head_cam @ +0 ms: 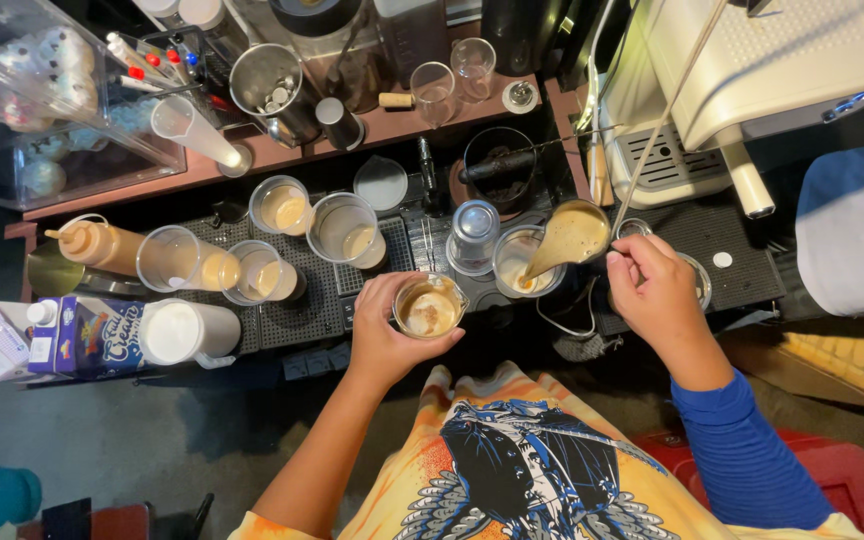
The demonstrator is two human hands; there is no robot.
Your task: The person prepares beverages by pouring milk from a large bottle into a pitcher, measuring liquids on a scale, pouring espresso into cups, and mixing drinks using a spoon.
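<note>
Left hand: I see my left hand (384,335) wrapped around a small glass (430,306) of brown, foamy drink, held low over the dark drip mat (312,300), just in front of the row of cups.
Right hand: my right hand (655,292) is closed on the handle of a small metal jug (574,232), tilted so its spout points left and down.
Pour: a tan, milky stream leaves the jug and lands in a clear cup (524,262) standing on the mat, right of the upturned plastic cup (473,236).
Doing it well: I would keep the spout close over the cup's middle and the tilt gentle, so nothing runs down the rim (the cup looks about half full, though foam hides the true level).
Watch: the glass in my left hand sits just beside the cup being filled; I would hold it level and clear of the stream.
Nearby: a squeeze bottle (102,243) and a cream carton (82,335) lie well apart at left.
</note>
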